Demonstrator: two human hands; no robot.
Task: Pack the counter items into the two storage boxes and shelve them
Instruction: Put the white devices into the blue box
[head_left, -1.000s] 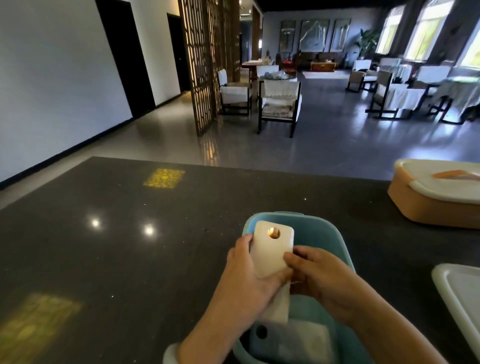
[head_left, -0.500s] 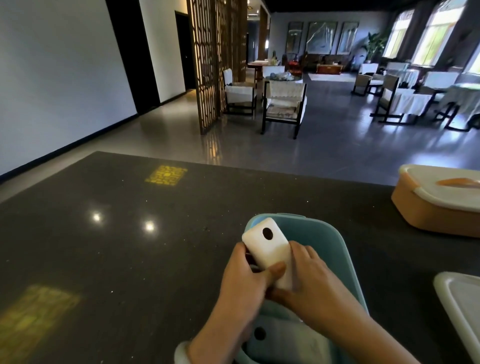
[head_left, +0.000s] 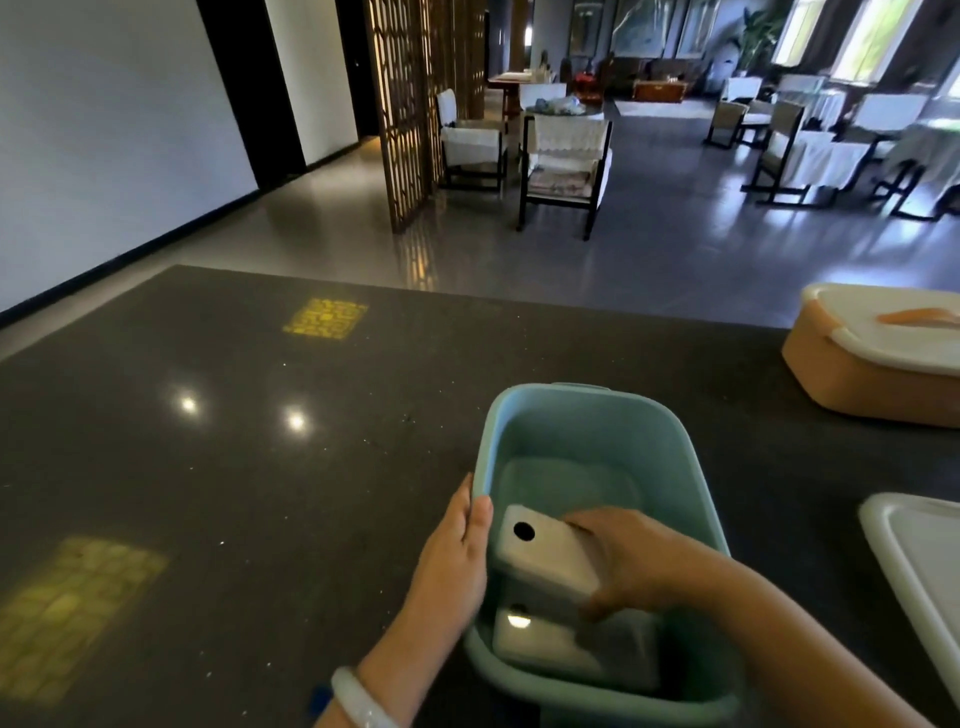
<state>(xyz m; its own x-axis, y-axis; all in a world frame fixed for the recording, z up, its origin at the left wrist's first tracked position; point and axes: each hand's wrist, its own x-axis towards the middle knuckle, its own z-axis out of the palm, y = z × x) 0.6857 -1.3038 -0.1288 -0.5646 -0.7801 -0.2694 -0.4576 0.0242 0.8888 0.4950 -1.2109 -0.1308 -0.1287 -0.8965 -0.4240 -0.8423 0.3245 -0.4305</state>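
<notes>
**Inspector:** Report the surroundings first.

**Assistant:** The dark counter (head_left: 260, 467) carries the open blue box (head_left: 691, 483) at 6 o'clock. An orange box (head_left: 831, 384) with a white lid on it sits at 3 o'clock, well apart from the blue one. A separate white lid (head_left: 914, 566) lies at 4 o'clock, cut off by the frame edge. Beyond the counter, at 12 o'clock, stand chairs (head_left: 563, 166) and a lattice screen (head_left: 410, 104).

**Inspector:** Any obstruction?

**Assistant:** The right forearm crosses the box's near right corner and hides that part of the interior. The counter between the two boxes is unobstructed.

**Inspector:** The hands?

**Assistant:** The left hand (head_left: 457, 561) rests against the blue box's left wall, thumb on the rim, fingers loosely curled; a pale bangle (head_left: 358, 701) sits on the wrist. The right hand (head_left: 628, 561) is clasped over a white block (head_left: 545, 556) with a dark round hole, inside the box and tilted. It lies above a second white block (head_left: 566, 649) on the box floor; whether they touch, I cannot tell.

**Inspector:** Difference from half a second ago?

**Assistant:** The block was then held by both hands above the rim. It is now down inside the box, gripped by the right hand alone; the left has shifted to the box wall.
</notes>
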